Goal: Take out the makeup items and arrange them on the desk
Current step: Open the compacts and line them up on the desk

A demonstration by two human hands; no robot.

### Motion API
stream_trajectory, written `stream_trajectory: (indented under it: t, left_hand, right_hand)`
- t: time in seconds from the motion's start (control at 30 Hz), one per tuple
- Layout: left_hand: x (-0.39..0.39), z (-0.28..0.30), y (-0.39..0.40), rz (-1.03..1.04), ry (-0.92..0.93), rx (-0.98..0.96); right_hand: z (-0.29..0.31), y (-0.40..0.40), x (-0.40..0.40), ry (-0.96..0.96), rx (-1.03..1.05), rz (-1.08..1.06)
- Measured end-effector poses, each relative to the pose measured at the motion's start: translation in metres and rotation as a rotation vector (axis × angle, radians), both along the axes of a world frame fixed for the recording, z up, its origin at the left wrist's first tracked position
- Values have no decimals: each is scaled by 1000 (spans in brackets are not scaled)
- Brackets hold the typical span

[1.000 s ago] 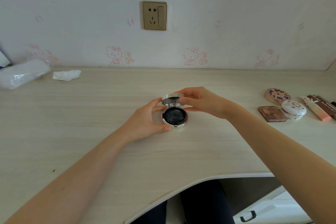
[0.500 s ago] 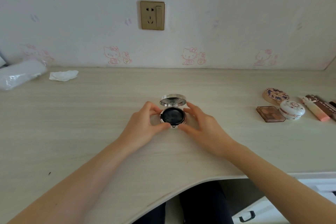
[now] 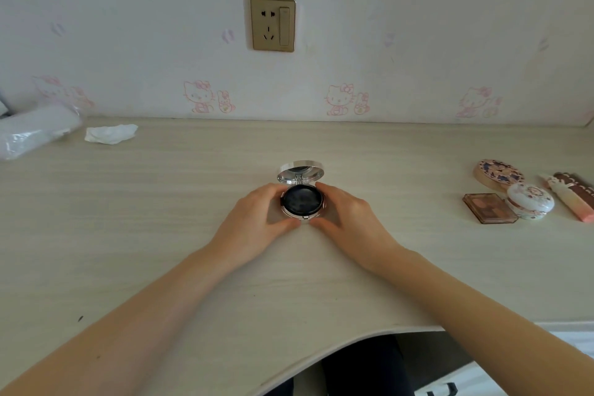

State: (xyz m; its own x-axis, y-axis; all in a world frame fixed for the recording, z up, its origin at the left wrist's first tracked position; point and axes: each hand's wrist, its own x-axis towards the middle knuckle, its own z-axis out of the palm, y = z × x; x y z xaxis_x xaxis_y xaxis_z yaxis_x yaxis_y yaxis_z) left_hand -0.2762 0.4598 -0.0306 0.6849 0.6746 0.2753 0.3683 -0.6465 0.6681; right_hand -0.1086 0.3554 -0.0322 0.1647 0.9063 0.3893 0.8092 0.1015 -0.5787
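A round silver compact (image 3: 302, 199) stands open in the middle of the pale wooden desk (image 3: 160, 219), its mirrored lid tilted up at the back and a black puff showing in its base. My left hand (image 3: 257, 222) holds the base from the left with thumb and fingers curled round it. My right hand (image 3: 347, 219) holds it from the right the same way. At the right of the desk lie a patterned round compact (image 3: 496, 173), a white floral round case (image 3: 530, 201), a brown square palette (image 3: 488, 207) and two tubes (image 3: 570, 196).
A clear plastic-wrapped bundle (image 3: 32, 132) and a crumpled white tissue (image 3: 111, 133) lie at the back left. A wall socket (image 3: 272, 24) sits above the desk. The desk's front edge curves inward near my legs, with a white drawer (image 3: 466, 382) at lower right.
My right hand left the lid and came down to the right side of the compact's base. The compact now stands open on the desk between both hands.
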Motion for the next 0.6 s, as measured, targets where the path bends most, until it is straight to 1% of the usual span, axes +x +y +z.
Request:
stream_trajectory:
  t: [0.13, 0.6]
  left_hand:
    - [9, 0, 22, 25, 21, 12]
    - [30, -2, 104, 86, 137, 147]
  right_hand:
    - [1, 28, 5, -1, -35, -14]
    - [11, 117, 24, -92, -137, -1]
